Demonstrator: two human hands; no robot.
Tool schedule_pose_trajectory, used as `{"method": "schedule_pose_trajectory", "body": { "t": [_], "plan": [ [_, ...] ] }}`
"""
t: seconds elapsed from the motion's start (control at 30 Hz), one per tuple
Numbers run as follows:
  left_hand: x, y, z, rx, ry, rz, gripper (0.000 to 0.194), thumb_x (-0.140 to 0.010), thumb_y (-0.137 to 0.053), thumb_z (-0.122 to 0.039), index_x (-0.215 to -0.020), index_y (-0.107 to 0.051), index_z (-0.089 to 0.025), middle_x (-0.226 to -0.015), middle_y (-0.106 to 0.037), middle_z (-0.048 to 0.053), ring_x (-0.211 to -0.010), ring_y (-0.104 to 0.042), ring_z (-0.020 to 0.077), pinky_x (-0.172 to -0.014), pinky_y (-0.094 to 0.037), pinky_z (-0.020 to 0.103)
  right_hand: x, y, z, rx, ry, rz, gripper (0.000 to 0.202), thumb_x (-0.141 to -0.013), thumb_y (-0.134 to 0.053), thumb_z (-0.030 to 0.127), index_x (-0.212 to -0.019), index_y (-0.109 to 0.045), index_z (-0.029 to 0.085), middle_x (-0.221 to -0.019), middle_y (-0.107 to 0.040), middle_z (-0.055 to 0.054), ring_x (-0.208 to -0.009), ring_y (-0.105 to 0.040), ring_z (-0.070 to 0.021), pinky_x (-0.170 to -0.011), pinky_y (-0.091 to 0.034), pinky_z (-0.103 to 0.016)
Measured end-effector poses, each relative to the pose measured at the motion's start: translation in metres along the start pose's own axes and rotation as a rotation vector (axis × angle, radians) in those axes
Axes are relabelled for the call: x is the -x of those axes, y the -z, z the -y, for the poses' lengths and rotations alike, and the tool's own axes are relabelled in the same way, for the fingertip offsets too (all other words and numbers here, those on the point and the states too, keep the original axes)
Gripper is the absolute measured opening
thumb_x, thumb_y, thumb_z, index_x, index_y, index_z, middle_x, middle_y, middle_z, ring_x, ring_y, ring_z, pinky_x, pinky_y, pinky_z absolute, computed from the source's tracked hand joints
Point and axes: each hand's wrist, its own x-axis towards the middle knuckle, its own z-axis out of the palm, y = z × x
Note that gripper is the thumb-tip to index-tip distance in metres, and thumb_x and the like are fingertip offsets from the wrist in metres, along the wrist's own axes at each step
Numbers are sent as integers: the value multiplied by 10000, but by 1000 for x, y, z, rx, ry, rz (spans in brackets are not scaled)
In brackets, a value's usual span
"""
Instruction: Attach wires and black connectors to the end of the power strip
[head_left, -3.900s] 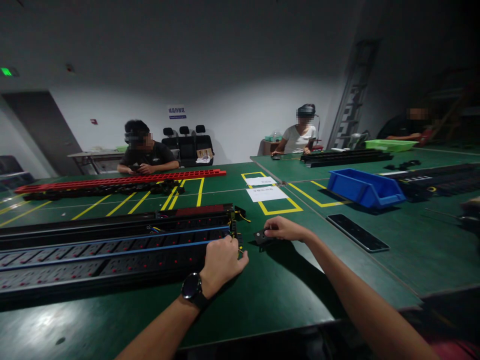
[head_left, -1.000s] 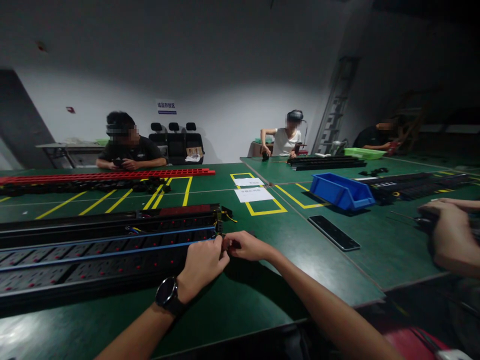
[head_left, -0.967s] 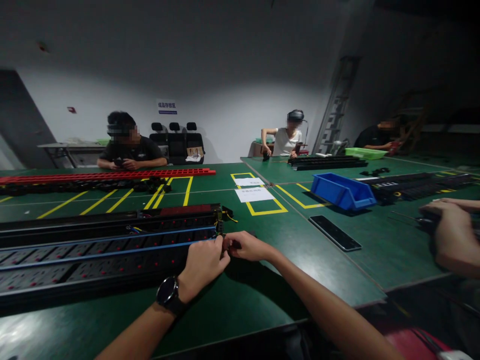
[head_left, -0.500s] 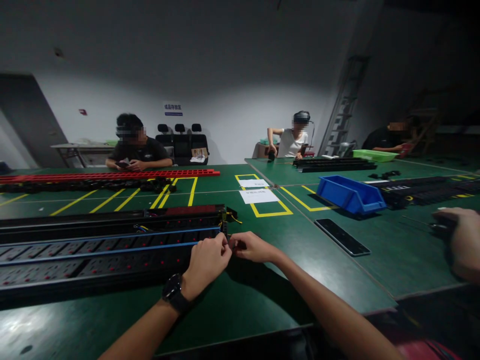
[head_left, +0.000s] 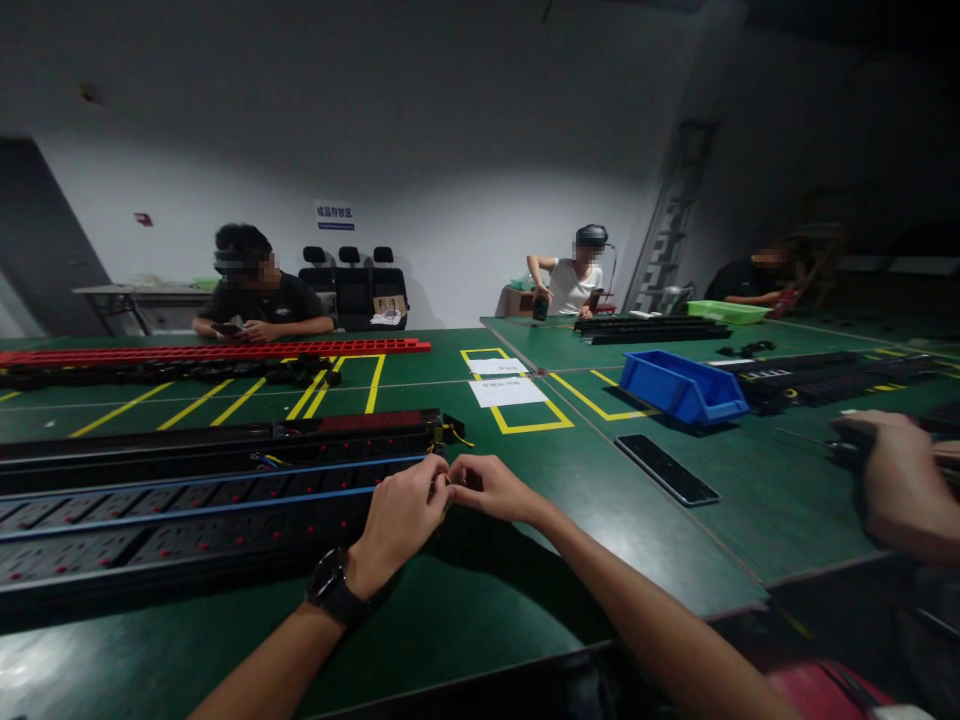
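My left hand (head_left: 405,510), with a black watch on the wrist, is closed at the right end of a long black strip assembly (head_left: 225,520) with blue edges and red dots. Its fingertips meet those of my right hand (head_left: 491,488), which is pinched just beyond the strip's end. Whatever lies between the fingertips is too small to name. Behind them, short yellow wires (head_left: 459,432) stick out from the end of a second black strip (head_left: 360,425).
A black phone (head_left: 666,470) and a blue bin (head_left: 681,388) lie to the right, near paper sheets (head_left: 508,390). A red lattice strip (head_left: 225,350) runs along the back left. At the right edge is another person's hand (head_left: 900,480); several people sit beyond the table.
The view has shifted slightly, so most things appear further left. My hands remain together at the strip's end, with my right hand's fingers drawn a little closer over my left fingertips.
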Motion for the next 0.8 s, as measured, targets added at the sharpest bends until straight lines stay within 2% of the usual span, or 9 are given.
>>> {"method": "schedule_pose_trajectory", "body": {
  "t": [0.13,0.23,0.33,0.4,0.57,0.63,0.7,0.8],
  "plan": [
    [1,-4,0,5,-1,7,263,-994,-435,-278,-1207,-588,-253,-1008,-751,36,-863,-714,191,-722,-469,275,-2,7,-4,17,3,-48,318,-923,-633,460,-837,-676,157,-702,-599,12,-638,-497,-114,-589,-358,-219],
    [-1,-5,2,-74,56,-11,336,-988,-446,-297,-1304,-548,-248,-1003,-742,48,-861,-698,203,-717,-475,290,-1,19,-10,167,-41,-113,254,-939,-608,392,-843,-688,171,-734,-638,-1,-661,-536,-122,-605,-363,-223],
    [-2,-6,5,-147,37,-85,303,-964,-474,-279,-1233,-594,-210,-1064,-707,83,-994,-649,228,-809,-481,314,2,35,-21,473,-217,-211,186,-930,-606,327,-845,-698,191,-818,-699,-37,-725,-594,-152,-624,-361,-243],
    [-3,-7,7,-167,-4,-100,263,-949,-486,-263,-1159,-627,-190,-1067,-687,92,-1023,-614,240,-862,-474,339,5,44,-30,661,-339,-220,173,-924,-611,310,-840,-707,193,-861,-721,-76,-758,-626,-183,-625,-363,-260],
    [-5,-13,14,-140,-55,-61,278,-957,-441,-211,-1130,-658,-189,-1124,-683,89,-1056,-578,245,-935,-444,393,11,55,-42,816,-512,-219,174,-926,-612,302,-852,-727,195,-875,-728,-113,-791,-668,-221,-650,-410,-279],
    [-6,-14,15,-115,-65,-45,310,-960,-428,-196,-1170,-656,-191,-1189,-679,90,-1109,-568,244,-967,-432,401,9,50,-37,781,-471,-237,198,-951,-583,332,-959,-732,201,-918,-725,-111,-817,-670,-227,-673,-430,-289],
    [-6,-15,16,-102,-66,-28,335,-958,-427,-190,-1209,-650,-189,-1239,-673,96,-1156,-559,246,-988,-424,403,6,40,-28,672,-345,-233,281,-970,-569,383,-1158,-691,213,-969,-713,-95,-849,-664,-220,-705,-449,-293],
    [-7,-16,16,-107,-46,-19,342,-947,-439,-192,-1219,-646,-176,-1252,-672,111,-1189,-553,254,-993,-420,402,1,18,-11,477,-120,-129,517,-978,-564,452,-1452,-496,255,-1085,-676,-73,-903,-650,-193,-765,-472,-288]
  ]
}}
